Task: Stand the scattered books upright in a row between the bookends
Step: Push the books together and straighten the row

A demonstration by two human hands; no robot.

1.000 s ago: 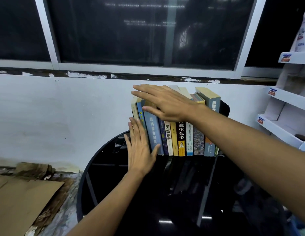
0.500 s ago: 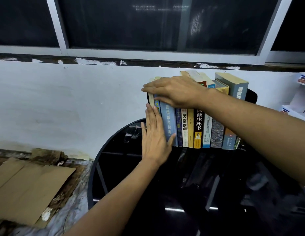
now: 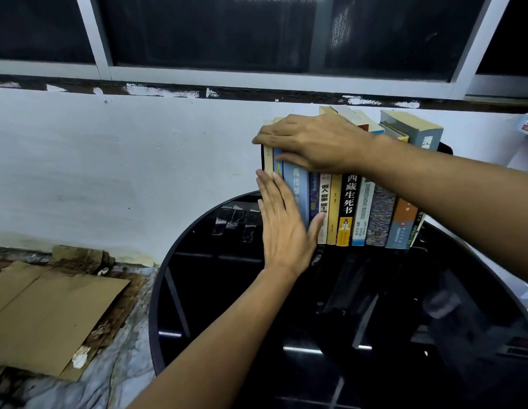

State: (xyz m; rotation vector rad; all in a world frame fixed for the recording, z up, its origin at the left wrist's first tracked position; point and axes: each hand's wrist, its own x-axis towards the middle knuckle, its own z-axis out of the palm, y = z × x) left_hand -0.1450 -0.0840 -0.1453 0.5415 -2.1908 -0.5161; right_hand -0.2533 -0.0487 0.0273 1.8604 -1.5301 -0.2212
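A row of several books (image 3: 357, 208) stands upright, spines toward me, at the back of a round black glass table (image 3: 198, 261) against the white wall. A thin black bookend (image 3: 262, 159) shows at the row's left end, and another black bookend (image 3: 445, 149) peeks out behind the right end. My left hand (image 3: 283, 228) lies flat, fingers up, against the spines of the leftmost books. My right hand (image 3: 313, 143) is draped over the tops of those same books, fingers reaching the left edge and thumb on the spines. The rightmost books lean slightly.
Flattened cardboard (image 3: 50, 314) lies on the floor left of the table. A white shelf unit (image 3: 526, 128) stands at the far right edge. Dark windows with a grey frame (image 3: 257, 81) run above the wall.
My right hand came down from hovering and now clasps the tops of the leftmost books. My left hand slid up a little against the spines. The left books stand straighter.
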